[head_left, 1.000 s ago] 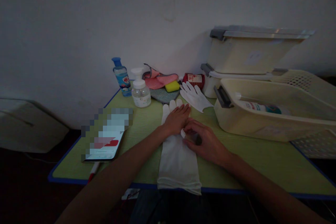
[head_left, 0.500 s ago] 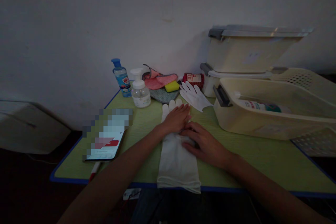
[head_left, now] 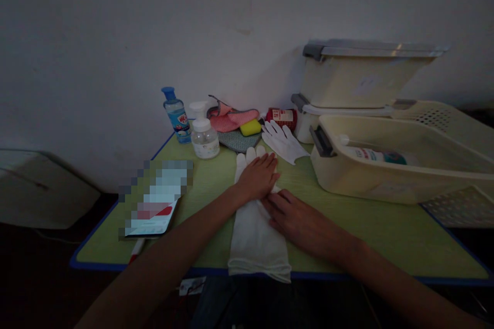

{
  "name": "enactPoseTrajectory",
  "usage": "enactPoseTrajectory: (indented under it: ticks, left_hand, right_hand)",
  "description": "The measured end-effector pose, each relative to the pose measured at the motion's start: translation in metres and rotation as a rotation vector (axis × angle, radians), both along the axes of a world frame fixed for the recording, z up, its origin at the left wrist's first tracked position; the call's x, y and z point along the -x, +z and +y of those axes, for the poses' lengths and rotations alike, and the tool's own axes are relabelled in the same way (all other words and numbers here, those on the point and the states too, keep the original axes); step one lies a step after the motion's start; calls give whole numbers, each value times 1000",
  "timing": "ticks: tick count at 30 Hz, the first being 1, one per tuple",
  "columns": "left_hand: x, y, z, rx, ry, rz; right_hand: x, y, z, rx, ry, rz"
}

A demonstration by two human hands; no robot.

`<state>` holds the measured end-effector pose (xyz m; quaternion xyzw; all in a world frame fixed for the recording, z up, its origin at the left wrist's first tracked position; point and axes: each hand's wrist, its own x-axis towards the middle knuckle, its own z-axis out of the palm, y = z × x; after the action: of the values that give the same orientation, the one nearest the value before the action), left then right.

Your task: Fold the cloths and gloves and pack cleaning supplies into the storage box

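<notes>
Near a bin (head_left: 370,185) with a bottle (head_left: 376,156) inside, a glove (head_left: 257,241) is being pressed by the open left hand (head_left: 258,176) and touched by the right hand (head_left: 295,218), grip unclear.

You have two gloves (head_left: 258,236) (head_left: 283,141), four bottles (head_left: 177,119) (head_left: 205,143) (head_left: 281,117) (head_left: 376,154), two lidded boxes (head_left: 347,82) (head_left: 303,126), one yellow sponge (head_left: 250,128), one phone (head_left: 158,205), one table (head_left: 332,262) and one open tub (head_left: 366,182) in front of you

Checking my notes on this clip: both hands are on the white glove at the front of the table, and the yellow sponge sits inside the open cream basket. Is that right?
Not quite: the yellow sponge lies on the cloths at the back of the table, outside the basket, as the head view shows. The rest stands.
</notes>
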<state>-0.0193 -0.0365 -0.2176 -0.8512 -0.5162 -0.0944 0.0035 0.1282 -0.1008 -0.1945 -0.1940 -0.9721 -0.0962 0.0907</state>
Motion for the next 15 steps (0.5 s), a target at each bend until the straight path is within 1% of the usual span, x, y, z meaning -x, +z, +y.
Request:
enactPoseTrajectory:
  ticks: [4,6,9,12,15]
  left_hand:
    - [-1,0,-1,-16,-2,13]
    - [-1,0,-2,-20,5,16]
    - [-2,1,-3,-25,16,18]
    - [-2,5,-6,-52,33,25]
    - [-4,13,-11,-146,35,60]
  right_hand:
    - [-8,0,-3,130,-79,164]
    - [-12,3,-9,151,-58,197]
    - [-17,11,-24,193,14,193]
    - [-20,18,-43,258,71,143]
    - [-21,17,-58,248,79,91]
